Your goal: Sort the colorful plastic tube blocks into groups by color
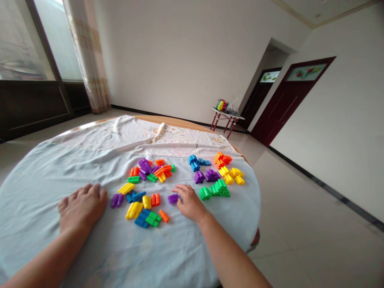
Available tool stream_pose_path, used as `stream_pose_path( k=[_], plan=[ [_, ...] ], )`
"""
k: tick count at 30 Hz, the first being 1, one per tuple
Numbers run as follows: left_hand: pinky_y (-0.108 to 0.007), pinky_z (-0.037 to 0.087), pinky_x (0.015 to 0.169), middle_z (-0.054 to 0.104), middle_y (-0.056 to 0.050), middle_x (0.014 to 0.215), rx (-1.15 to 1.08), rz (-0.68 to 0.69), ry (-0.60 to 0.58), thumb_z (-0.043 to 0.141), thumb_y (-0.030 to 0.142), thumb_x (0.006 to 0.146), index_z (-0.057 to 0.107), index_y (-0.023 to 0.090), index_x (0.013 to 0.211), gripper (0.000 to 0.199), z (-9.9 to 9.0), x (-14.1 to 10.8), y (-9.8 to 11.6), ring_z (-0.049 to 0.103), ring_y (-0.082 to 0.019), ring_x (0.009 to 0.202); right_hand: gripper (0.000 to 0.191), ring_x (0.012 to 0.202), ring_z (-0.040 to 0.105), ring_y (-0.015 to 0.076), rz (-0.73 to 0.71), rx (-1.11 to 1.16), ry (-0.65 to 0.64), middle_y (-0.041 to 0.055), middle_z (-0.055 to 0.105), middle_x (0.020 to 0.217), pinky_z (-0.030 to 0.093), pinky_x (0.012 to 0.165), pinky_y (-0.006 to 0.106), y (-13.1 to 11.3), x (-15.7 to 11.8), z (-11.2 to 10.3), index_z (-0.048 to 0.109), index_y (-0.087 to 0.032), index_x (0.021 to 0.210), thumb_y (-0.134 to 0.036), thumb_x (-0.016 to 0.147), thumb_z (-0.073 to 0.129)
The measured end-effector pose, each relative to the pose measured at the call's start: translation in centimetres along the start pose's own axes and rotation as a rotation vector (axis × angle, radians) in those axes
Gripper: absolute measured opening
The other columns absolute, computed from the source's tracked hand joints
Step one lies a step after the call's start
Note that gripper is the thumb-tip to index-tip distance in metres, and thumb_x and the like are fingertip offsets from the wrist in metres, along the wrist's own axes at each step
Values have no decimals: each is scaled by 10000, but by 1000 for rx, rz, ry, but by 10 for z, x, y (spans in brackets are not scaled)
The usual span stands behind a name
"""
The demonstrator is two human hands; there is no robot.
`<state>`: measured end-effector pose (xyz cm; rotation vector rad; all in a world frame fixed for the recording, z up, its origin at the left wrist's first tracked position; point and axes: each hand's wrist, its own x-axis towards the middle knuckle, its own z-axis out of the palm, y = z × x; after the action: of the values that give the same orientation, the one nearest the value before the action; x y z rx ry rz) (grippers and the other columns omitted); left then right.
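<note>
My left hand (83,206) lies flat on the cloth, fingers stretched out and holding nothing, just left of a joined pair of purple plastic building blocks (117,200). My right hand (189,203) has its thumb and fingers closed about a purple building block (173,199), partly hidden by the fingertips. Between the hands are mixed blocks: yellow ones (134,210), a blue group (142,219), green ones (153,219) and a single orange one (164,216). Right of my right hand stand same-coloured clusters: green (220,188), purple (212,175), blue (195,163), yellow (232,175) and orange (221,160).
A round table with a pale blue cloth (117,254) bears everything; a patterned white cloth (138,132) is bunched at its far side. Another mixed pile (153,170) lies beyond my hands. Near the far wall, a small side table (223,115) carries bags.
</note>
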<state>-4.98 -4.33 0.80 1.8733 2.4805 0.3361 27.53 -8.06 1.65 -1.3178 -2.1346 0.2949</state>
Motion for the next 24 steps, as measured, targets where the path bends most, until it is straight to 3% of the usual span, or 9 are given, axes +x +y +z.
stream_pose_path(
  k=[5,12,17,24],
  plan=[
    [-475,193,1023,422,-136,1389,10,12,0,170,478,864,463,177,1266,582,0,1,-1,366,-323,1249,326,1003,547,218,52,-34,28,100,628,1028,436,917,355,-6,2,10,631,-156,1069,-244,756,640],
    [-479,192,1023,432,-149,1379,13,4,-12,196,472,852,486,168,1236,570,-8,-2,5,367,-326,1257,286,966,565,203,31,-56,-78,58,655,998,438,879,328,-5,2,1,649,-198,1023,-247,742,661],
    [-462,216,1011,434,-129,1385,46,28,-14,170,480,851,495,190,1215,568,-3,2,-1,395,-314,1240,313,973,559,196,22,-84,-118,42,655,1018,424,883,313,-4,3,-6,646,-217,1034,-218,723,684],
    [-445,206,1025,446,-107,1383,81,0,-8,151,492,839,499,192,1223,598,5,7,-5,400,-317,1233,370,928,547,231,162,-236,-87,77,641,910,433,840,342,-15,7,-3,682,-215,966,-511,748,638]
  ],
)
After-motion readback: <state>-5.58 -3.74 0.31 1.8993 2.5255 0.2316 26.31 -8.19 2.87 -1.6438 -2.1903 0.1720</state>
